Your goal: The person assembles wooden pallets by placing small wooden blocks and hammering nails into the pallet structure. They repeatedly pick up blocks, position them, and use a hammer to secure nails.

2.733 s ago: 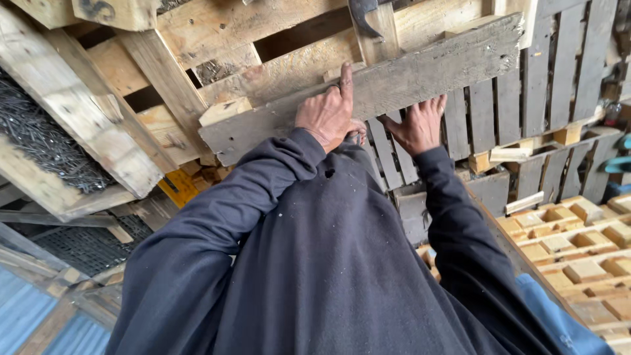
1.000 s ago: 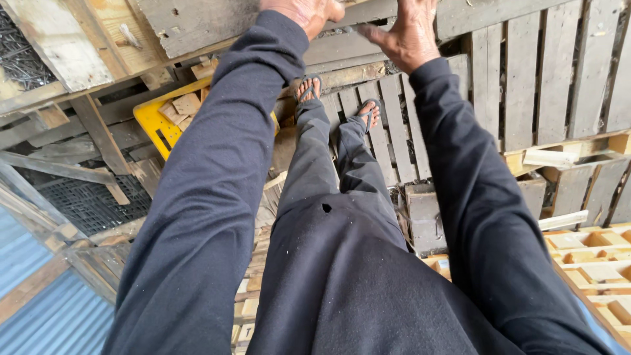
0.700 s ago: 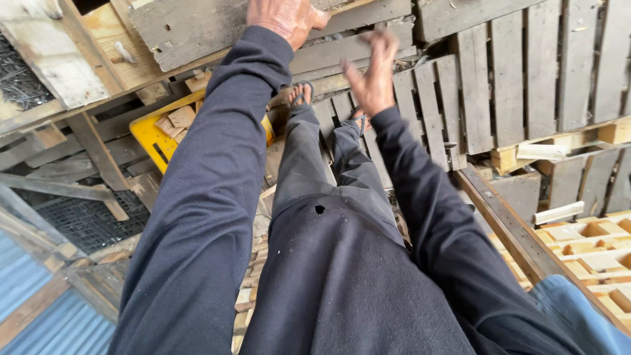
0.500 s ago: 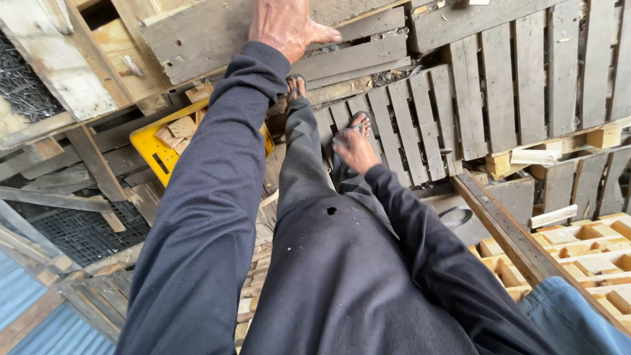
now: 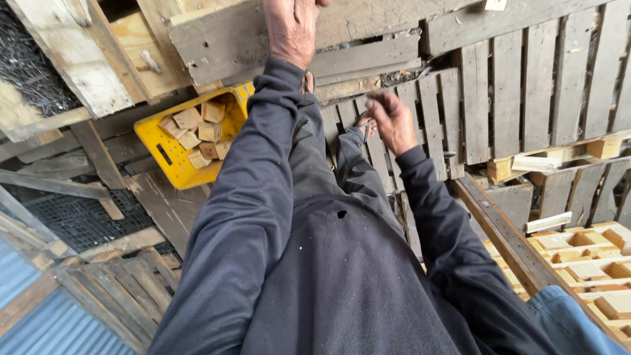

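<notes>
My left hand (image 5: 291,31) is raised and lies palm-flat against a weathered grey plank of a tilted wooden pallet (image 5: 223,41); the frame's top edge cuts off its fingertips. Lower down in front of my legs, my right hand (image 5: 393,122) hangs in the air with loosely curled fingers and nothing in it, slightly blurred. It hovers over a grey slatted pallet (image 5: 526,85) lying beneath my feet. My dark sleeves and dark trousers fill the middle of the view.
A yellow plastic crate (image 5: 162,150) holding several small wooden blocks (image 5: 197,123) sits at the left under the tilted pallet. Black mesh (image 5: 72,220) and blue corrugated sheet (image 5: 36,329) lie lower left. A pale new pallet (image 5: 591,263) lies at the lower right.
My right hand has let go of the pallet plank and dropped toward my legs. My left hand stays on the plank. The view has tilted down, showing the yellow crate.
</notes>
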Motion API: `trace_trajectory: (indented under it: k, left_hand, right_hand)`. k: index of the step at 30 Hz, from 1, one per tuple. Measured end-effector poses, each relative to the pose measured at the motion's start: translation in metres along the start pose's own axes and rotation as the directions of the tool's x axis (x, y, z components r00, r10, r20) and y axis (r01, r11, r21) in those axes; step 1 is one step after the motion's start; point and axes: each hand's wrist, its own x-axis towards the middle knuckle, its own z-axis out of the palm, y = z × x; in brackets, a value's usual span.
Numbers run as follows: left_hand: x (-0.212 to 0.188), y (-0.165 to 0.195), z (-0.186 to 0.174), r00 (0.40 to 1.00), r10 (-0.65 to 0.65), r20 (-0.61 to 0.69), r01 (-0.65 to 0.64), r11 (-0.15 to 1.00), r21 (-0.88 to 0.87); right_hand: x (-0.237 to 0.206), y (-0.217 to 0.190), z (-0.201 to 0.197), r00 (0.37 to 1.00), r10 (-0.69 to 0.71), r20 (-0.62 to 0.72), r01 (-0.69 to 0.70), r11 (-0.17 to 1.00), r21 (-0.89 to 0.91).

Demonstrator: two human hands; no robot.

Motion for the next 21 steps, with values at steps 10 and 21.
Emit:
trace_trajectory:
  k: [10, 21]
  left_hand:
    - [0.037, 0.042, -0.019, 0.947, -0.23, 0.225, 0.304, 0.868, -0.392]
    - [0.073, 0.05, -0.004, 0.686, 0.083, 0.723, -0.172, 0.984, 0.051]
  right_hand:
    - [0.066, -0.056, 0.009, 0.946, 0.31, 0.094, -0.229, 0.433, 0.872]
    - [0.092, -0.082, 0.049, 0.907, 0.313, 0.28, -0.275, -0.06, 0.959]
